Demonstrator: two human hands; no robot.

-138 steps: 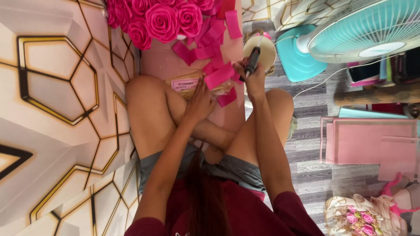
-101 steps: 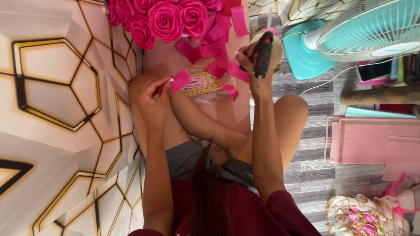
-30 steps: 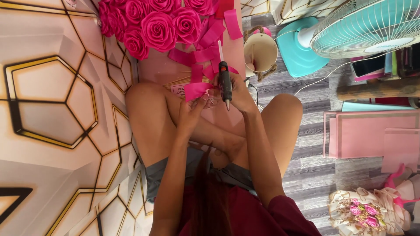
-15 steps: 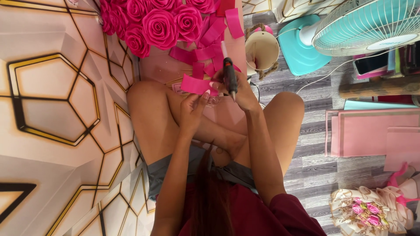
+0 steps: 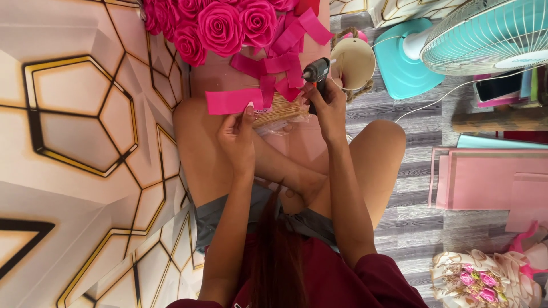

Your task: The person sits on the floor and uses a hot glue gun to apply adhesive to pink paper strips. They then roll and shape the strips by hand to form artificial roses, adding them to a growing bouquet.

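Note:
My left hand pinches a flat pink ribbon strip by its right end, held out over my left knee. My right hand is closed on a black glue gun, its nozzle pointing right toward a cream round container. A bundle of thin wooden sticks in clear wrap lies between my hands on the pink sheet. More cut pink strips lie scattered just beyond it. Finished pink ribbon roses are grouped at the top.
A wall panel with gold hexagon lines fills the left. A teal fan and its base stand top right, with a white cord across the grey plank floor. Pink paper sheets lie right; a wrapped flower bouquet sits bottom right.
My right hand has drawn the glue gun up and right, away from the strip. My left hand has turned the strip flat and moved it left.

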